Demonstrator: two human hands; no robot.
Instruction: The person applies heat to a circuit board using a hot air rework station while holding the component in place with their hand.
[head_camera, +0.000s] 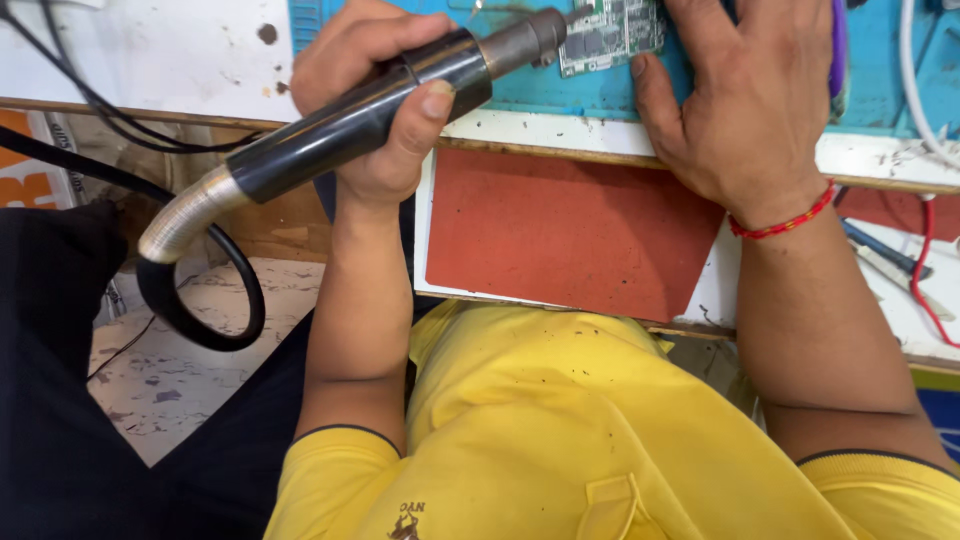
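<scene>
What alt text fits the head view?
The left hand grips a black hot-air wand aimed at a green circuit board on a blue mat, while the right hand rests beside the board.

Hot-air tool (380, 110) in left hand (375, 95), nozzle against left edge of circuit board (612, 35). Board on mat (590, 88) at far side. Right hand (750, 90) just right of board. Pad (570, 235) nearer, below mat. Hose (195, 290) looping left.
</scene>
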